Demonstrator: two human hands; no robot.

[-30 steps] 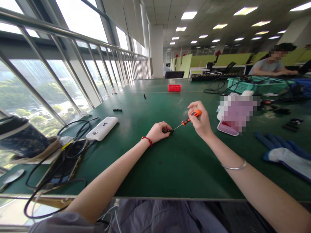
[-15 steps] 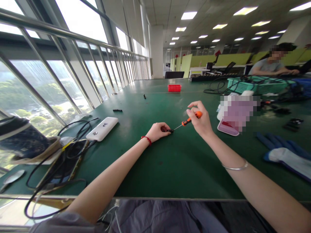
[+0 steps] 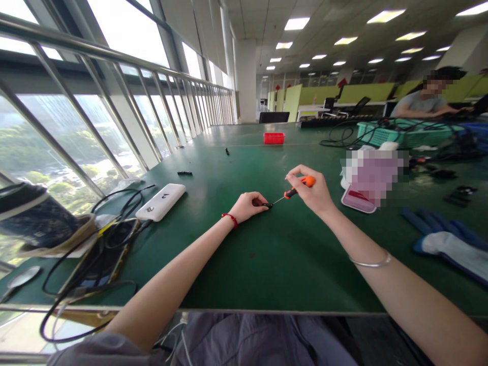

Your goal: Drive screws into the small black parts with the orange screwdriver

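Observation:
My left hand (image 3: pixel 249 206) rests on the green table (image 3: pixel 229 264), its thumb and fingers closed on a small black part (image 3: pixel 268 205) whose exact kind I cannot make out. An orange and black screwdriver (image 3: pixel 293 192) slants down to the left, and its thin shaft meets the black part. My right hand (image 3: pixel 310 188) grips the screwdriver by the handle, with the orange end showing past the fingers. Most of the black part is hidden by my left fingers.
A white power bank (image 3: pixel 162 202), a phone (image 3: pixel 101 259) under black cables and a dark cup (image 3: pixel 36 216) lie left. Small black pieces (image 3: pixel 185 173) and a red bin (image 3: pixel 274 138) sit farther back. Rightward are a glove (image 3: pixel 453 244), a green basket (image 3: pixel 412 134) and a seated person (image 3: pixel 423 104).
My right fingers have shifted left and curled closer over the screwdriver handle, which has turned slightly. My left hand and the black part stay in place.

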